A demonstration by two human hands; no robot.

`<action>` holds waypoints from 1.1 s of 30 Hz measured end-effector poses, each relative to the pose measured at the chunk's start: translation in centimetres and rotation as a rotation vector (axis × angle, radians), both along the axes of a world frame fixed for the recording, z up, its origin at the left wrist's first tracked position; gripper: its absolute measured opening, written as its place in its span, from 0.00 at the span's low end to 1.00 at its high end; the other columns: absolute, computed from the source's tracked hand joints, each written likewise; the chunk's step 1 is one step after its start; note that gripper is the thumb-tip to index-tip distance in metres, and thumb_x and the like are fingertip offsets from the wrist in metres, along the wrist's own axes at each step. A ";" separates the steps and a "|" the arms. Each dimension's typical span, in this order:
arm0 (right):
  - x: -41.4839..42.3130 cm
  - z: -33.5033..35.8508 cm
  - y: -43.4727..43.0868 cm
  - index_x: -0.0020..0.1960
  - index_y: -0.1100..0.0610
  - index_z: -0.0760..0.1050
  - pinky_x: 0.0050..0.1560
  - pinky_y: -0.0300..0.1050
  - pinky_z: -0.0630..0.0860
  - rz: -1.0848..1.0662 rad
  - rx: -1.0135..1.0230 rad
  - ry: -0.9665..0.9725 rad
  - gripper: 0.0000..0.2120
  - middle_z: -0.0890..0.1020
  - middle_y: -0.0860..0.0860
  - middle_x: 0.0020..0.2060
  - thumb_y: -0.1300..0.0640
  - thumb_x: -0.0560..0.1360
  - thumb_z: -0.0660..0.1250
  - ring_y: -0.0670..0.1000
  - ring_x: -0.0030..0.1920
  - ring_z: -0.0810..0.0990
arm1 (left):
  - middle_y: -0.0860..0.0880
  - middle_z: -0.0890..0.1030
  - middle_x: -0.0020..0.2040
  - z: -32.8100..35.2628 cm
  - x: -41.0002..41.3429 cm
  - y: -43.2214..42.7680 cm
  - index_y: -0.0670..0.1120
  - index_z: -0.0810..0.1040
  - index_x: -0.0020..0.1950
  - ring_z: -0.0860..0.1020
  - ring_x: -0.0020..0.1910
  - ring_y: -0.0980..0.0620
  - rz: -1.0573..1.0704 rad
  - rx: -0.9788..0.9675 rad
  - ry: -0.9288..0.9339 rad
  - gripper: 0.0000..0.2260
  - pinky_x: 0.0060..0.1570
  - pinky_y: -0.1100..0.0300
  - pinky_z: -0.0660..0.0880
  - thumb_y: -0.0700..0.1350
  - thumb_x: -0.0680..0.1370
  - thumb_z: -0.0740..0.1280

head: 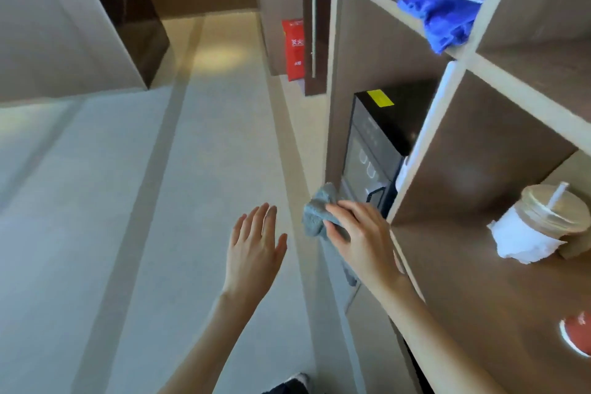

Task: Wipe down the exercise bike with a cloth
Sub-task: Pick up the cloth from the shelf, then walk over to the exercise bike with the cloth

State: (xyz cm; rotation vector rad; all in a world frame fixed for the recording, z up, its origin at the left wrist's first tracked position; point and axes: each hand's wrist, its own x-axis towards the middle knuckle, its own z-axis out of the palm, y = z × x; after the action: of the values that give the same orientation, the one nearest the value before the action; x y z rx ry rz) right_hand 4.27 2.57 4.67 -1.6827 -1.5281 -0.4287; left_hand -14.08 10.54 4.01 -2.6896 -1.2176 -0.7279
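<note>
A grey cloth [316, 216] is held bunched in the right hand [361, 238], just off the front edge of a brown shelving unit [479, 150], beside the compartment where a black appliance [374, 150] with a yellow label is housed. The cloth's long axis is seen to run from its upper tip, pointed up toward the appliance's front, down and back under the palm, with a tail trailing below the wrist. The right hand's fingers are curled closed around the cloth. The left hand [256, 243] is kept flat and spread, fingers extended (nothing is gripped), over the pale floor [112, 201], a little apart from the cloth. On a shelf at the right edge, a lidded cup with a straw [550, 214] is wrapped in a white napkin. Blue fabric [444, 17] is draped over an upper shelf's front edge. A red pack [293, 48] is stood on the floor by the unit's far corner.
</note>
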 end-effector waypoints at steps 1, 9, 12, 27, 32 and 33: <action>-1.1 0.3 1.2 0.51 0.60 0.81 0.43 0.52 0.78 0.051 0.001 -0.001 0.09 0.82 0.54 0.46 0.60 0.71 0.71 0.56 0.43 0.80 | 0.40 0.79 0.60 0.3 -1.5 0.2 0.36 0.76 0.62 0.78 0.59 0.40 0.057 0.003 -0.003 0.21 0.59 0.45 0.74 0.44 0.72 0.73; -13.0 1.9 9.9 0.51 0.58 0.82 0.39 0.53 0.78 0.473 -0.023 0.007 0.09 0.82 0.54 0.46 0.57 0.71 0.71 0.58 0.41 0.80 | 0.39 0.80 0.58 1.7 -14.4 -0.2 0.36 0.77 0.61 0.79 0.56 0.40 0.527 0.042 -0.020 0.22 0.56 0.45 0.76 0.45 0.71 0.74; -18.5 2.3 12.4 0.50 0.58 0.82 0.40 0.51 0.78 0.624 -0.002 -0.017 0.10 0.82 0.54 0.45 0.56 0.72 0.70 0.57 0.40 0.80 | 0.39 0.80 0.58 1.9 -19.4 -0.9 0.35 0.77 0.61 0.79 0.57 0.41 0.684 0.047 -0.022 0.22 0.56 0.45 0.76 0.45 0.71 0.74; -47.1 2.4 26.6 0.51 0.57 0.82 0.41 0.50 0.78 0.997 0.024 -0.042 0.11 0.83 0.53 0.46 0.58 0.69 0.74 0.56 0.42 0.80 | 0.41 0.79 0.59 1.7 -44.3 6.9 0.37 0.77 0.62 0.79 0.57 0.42 1.086 0.096 -0.072 0.20 0.58 0.47 0.75 0.50 0.77 0.61; -57.1 2.9 32.1 0.51 0.57 0.82 0.41 0.52 0.78 1.058 0.060 -0.033 0.11 0.83 0.54 0.46 0.58 0.69 0.74 0.56 0.42 0.80 | 0.40 0.79 0.59 2.9 -53.2 11.1 0.37 0.77 0.61 0.79 0.58 0.42 1.149 0.101 -0.063 0.22 0.58 0.46 0.75 0.46 0.71 0.74; -58.9 3.0 33.1 0.51 0.57 0.82 0.41 0.52 0.78 1.071 0.064 -0.029 0.11 0.83 0.54 0.46 0.58 0.69 0.74 0.56 0.41 0.80 | 0.40 0.79 0.59 3.2 -54.8 11.8 0.37 0.77 0.62 0.79 0.58 0.42 1.163 0.098 -0.058 0.22 0.58 0.46 0.75 0.46 0.72 0.73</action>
State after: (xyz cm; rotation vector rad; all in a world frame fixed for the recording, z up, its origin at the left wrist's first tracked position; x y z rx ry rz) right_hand -54.66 35.70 7.68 -0.6175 -2.1318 0.0792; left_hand -68.90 22.39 7.21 -1.4180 -2.2573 -0.5989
